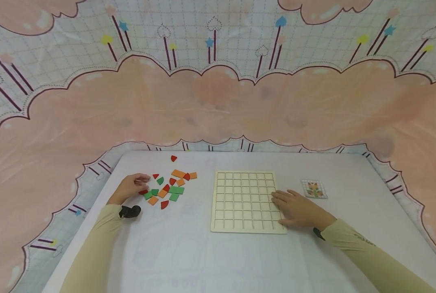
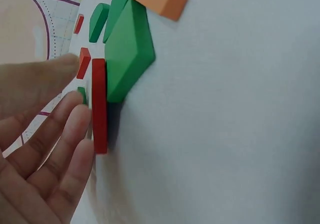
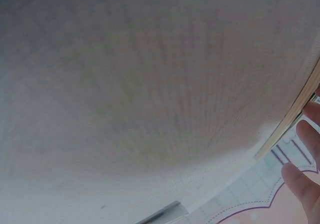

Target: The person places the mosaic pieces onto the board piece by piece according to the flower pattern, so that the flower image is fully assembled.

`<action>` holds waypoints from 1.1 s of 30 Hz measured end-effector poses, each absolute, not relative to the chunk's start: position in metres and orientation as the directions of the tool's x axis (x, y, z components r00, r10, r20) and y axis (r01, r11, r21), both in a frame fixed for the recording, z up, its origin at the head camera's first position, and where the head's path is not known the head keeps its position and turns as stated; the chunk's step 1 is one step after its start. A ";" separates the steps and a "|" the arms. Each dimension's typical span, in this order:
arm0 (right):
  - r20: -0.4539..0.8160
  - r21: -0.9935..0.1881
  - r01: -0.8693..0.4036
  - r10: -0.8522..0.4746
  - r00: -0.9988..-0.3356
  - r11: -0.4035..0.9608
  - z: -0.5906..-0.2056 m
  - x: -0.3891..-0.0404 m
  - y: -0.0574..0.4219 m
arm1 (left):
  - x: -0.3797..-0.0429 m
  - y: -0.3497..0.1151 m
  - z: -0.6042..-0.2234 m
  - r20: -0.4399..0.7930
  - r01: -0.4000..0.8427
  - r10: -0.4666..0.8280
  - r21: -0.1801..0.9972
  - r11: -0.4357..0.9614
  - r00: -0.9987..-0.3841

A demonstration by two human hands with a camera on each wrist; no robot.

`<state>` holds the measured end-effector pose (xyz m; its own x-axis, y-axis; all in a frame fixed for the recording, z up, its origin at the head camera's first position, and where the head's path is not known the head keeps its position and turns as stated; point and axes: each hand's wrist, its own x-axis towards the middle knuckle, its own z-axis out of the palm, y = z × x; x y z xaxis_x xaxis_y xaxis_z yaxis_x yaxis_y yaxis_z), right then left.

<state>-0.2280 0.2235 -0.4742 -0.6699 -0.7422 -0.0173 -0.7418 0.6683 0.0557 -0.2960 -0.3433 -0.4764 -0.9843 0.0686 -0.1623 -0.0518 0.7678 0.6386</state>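
Note:
My left hand (image 1: 131, 188) is at the left side of a scatter of small coloured pieces, with fingers loosely bent and nothing gripped. Nearest to it lies a red piece (image 1: 143, 191); in the left wrist view this red piece (image 2: 99, 107) appears edge-on beside the fingertips (image 2: 82, 151). Whether they touch is hard to tell. A green diamond-shaped piece (image 2: 131, 54) lies against it. At the centre is a pale wooden grid board (image 1: 243, 201), its cells bare. My right hand (image 1: 299, 208) rests with extended fingers on the board's right edge.
Several orange, green and red pieces, such as a green one (image 1: 174, 197) and an orange one (image 1: 153, 200), lie left of the board. One red piece (image 1: 173, 158) sits apart at the back. A flower-pattern card (image 1: 314, 189) lies on the right of the white table (image 1: 188, 260).

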 end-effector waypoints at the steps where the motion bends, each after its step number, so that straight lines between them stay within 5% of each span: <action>1: -0.016 0.058 -0.743 -0.744 -0.668 0.667 -0.474 -0.228 0.224 | -0.298 -0.343 -0.477 -0.168 -0.067 0.054 0.638 0.768 -0.984; 33: -0.011 0.061 -0.746 -0.747 -0.664 0.663 -0.476 -0.229 0.223 | -0.325 -0.321 -0.474 -0.155 -0.092 -0.002 0.575 0.813 -0.988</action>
